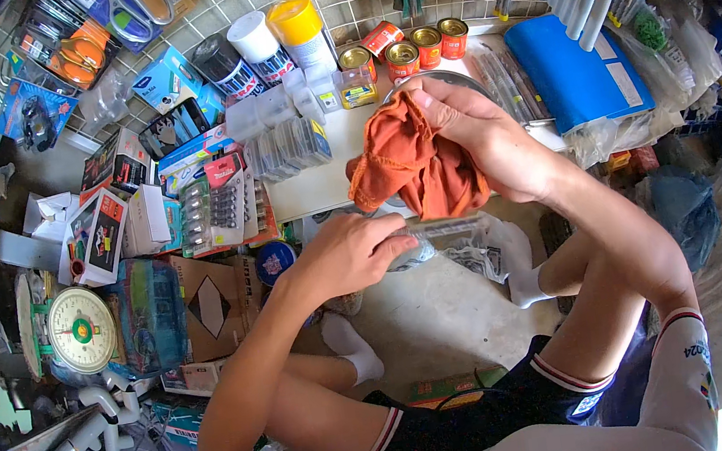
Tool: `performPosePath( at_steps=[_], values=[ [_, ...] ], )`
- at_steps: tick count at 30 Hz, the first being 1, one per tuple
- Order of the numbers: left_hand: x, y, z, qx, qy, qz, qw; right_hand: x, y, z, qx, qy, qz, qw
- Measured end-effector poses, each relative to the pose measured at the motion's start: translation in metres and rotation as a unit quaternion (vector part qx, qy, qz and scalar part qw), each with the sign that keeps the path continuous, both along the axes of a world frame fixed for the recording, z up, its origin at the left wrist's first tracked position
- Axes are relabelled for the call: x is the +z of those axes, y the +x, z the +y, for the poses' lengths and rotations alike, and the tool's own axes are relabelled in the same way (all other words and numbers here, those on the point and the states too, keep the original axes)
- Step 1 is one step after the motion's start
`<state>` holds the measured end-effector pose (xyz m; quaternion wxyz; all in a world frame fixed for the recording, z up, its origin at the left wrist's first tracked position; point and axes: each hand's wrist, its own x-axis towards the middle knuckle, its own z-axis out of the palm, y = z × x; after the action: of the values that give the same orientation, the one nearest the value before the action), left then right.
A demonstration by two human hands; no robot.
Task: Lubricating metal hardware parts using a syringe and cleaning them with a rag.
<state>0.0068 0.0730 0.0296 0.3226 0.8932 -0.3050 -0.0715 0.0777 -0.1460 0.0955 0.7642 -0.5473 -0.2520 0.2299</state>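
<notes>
Looking down, we see a crowded white surface (321, 190) ahead of our knees. At its back stand spray cans (267, 48) with black, white and yellow caps, and a row of small red tins (411, 46). A blue folder (571, 64) lies to the right, clear plastic boxes (283, 140) and a pack of drill bits (218, 202) to the left. Lower left, a green dial scale (76, 328) sits beside cardboard boxes (209, 307), with grey pipe fittings (90, 439) below it. Nothing stands between us and what we hold.

Our right hand (480, 134) is clenched on an orange cloth (412, 161), fingers wrapped over its top edge, the cloth hanging bunched below and to the left of the palm. It presses against a round metal rim (442, 78), mostly hidden behind cloth and hand. Our left hand (347, 254) sits lower, fingers (395, 244) closed on the lower edge of that same object, a greyish part (447, 228) just beneath the cloth. Cloth and object hang in the air above the concrete floor (431, 316), just in front of the surface's edge.
</notes>
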Motion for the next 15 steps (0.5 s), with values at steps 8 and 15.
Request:
performPosePath(
  at_steps=[8, 15],
  values=[
    [-0.032, 0.015, 0.035, 0.065, 0.083, -0.132, 0.986, 0.018, -0.022, 0.002, 0.099, 0.166, 0.230, 0.954],
    [0.003, 0.009, 0.010, -0.022, -0.008, 0.066, 0.998, -0.012, 0.015, 0.009, -0.025, 0.008, 0.079, 0.997]
  ],
)
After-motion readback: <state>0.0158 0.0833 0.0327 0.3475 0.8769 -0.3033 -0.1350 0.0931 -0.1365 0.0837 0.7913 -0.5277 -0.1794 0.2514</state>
